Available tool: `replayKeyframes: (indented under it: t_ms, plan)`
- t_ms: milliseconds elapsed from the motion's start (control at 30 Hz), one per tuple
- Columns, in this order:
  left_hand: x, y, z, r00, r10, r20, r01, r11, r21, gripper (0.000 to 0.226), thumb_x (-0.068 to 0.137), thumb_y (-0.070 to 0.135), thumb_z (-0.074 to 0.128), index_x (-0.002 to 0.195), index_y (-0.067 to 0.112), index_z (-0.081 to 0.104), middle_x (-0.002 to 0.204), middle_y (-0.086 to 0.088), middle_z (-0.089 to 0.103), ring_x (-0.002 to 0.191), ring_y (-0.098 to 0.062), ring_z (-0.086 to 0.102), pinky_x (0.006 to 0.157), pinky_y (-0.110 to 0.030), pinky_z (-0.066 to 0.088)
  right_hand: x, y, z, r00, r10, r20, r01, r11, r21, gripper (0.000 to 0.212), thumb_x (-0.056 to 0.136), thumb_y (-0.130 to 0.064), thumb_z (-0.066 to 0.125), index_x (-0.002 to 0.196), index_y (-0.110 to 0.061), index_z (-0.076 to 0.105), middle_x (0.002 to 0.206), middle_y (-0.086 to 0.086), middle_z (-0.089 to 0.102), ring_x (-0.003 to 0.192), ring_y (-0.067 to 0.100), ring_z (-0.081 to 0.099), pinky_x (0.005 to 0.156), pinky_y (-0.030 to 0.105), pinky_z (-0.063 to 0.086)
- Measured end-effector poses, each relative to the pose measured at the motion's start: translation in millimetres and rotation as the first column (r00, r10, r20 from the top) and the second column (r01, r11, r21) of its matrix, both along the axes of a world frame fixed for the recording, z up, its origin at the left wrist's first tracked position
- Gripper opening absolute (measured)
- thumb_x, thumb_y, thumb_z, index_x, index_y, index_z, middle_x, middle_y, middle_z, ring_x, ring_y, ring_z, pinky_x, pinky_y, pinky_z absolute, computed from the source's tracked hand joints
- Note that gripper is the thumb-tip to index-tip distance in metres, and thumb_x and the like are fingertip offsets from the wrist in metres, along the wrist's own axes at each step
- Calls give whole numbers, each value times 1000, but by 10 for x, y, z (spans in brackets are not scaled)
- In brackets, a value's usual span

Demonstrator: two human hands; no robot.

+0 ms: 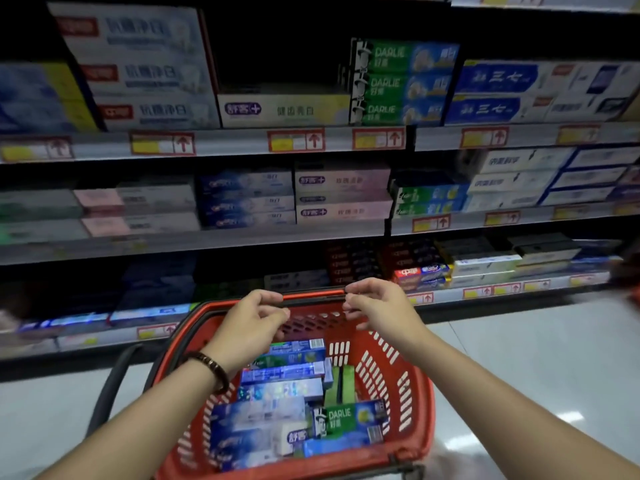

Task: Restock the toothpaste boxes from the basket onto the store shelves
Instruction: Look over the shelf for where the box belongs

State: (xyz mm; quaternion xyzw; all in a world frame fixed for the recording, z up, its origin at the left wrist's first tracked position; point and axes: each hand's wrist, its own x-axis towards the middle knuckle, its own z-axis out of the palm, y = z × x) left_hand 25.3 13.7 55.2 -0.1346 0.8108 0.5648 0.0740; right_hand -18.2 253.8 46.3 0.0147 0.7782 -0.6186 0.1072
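A red plastic basket hangs in front of me with several toothpaste boxes lying inside. Among them are a green Darlie box and blue boxes. My left hand and my right hand are raised over the basket's far rim. Each has its fingers curled around one end of the red and black handle bar. A beaded bracelet is on my left wrist. The store shelves face me, filled with stacked toothpaste boxes.
On the upper shelf a single white-yellow box lies under a dark gap, beside a stack of green Darlie boxes. The basket's second black handle hangs down at the left. Pale tiled floor spreads to the right.
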Motion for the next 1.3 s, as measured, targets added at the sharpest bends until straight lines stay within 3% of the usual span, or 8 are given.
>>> replayKeyframes:
  t_ms: [300,633,833,867,933,1000,1100,1300]
  plan:
    - [87,28,-314,992,-59,114,65,997,-47,19,100,23,67,118,22,60,111,-15,72,83,-19,76,64,-30,57,110,-15,-320,987,93,133,-108,988,110,8,100,-18,70,107,-16,73,98,6,80,87,21,77,69,31,59]
    - [40,294,-728,951,-178,251,210,972,-106,23,99,29,68,118,23,56,104,0,70,89,-25,72,62,-31,53,160,44,-441,976,63,208,-89,989,115,12,102,-23,67,109,-16,73,99,6,80,91,24,79,81,44,63]
    - [111,413,-1103,893,-327,309,396,897,-197,19,98,26,69,116,26,61,84,3,63,57,-11,51,53,-22,42,172,64,-411,972,60,226,-85,991,102,12,103,-23,65,109,-15,73,100,7,80,93,25,79,83,44,64]
    - [122,424,-1153,867,-371,334,452,867,-211,21,98,28,68,118,29,61,89,3,64,62,-11,55,59,-23,44,174,74,-400,972,64,228,-89,991,101,13,103,-23,65,110,-15,72,101,8,79,94,26,79,80,40,63]
    - [124,435,-1221,763,-482,430,610,757,-234,33,99,39,66,130,36,57,123,2,62,101,-16,64,84,-26,48,173,85,-381,970,68,232,-93,991,99,13,103,-22,64,110,-14,72,102,9,79,96,27,78,75,36,62]
    - [106,447,-1251,628,-572,527,748,630,-208,49,101,45,60,147,39,47,155,5,45,135,-21,51,106,-33,43,171,90,-368,970,70,233,-95,991,95,13,103,-22,65,110,-14,73,102,9,79,95,28,78,79,39,63]
    - [126,478,-1288,542,-625,562,811,565,-154,51,104,38,53,154,43,40,163,6,39,141,-20,47,115,-37,42,164,99,-358,970,79,230,-104,990,99,14,103,-23,64,110,-15,73,101,7,79,93,25,79,85,46,64]
    - [185,508,-1343,512,-649,564,836,527,-152,51,107,26,48,155,43,41,163,4,38,130,-21,56,104,-34,50,149,71,-330,969,81,233,-108,989,104,12,103,-24,65,108,-17,73,101,4,79,92,23,79,81,41,64]
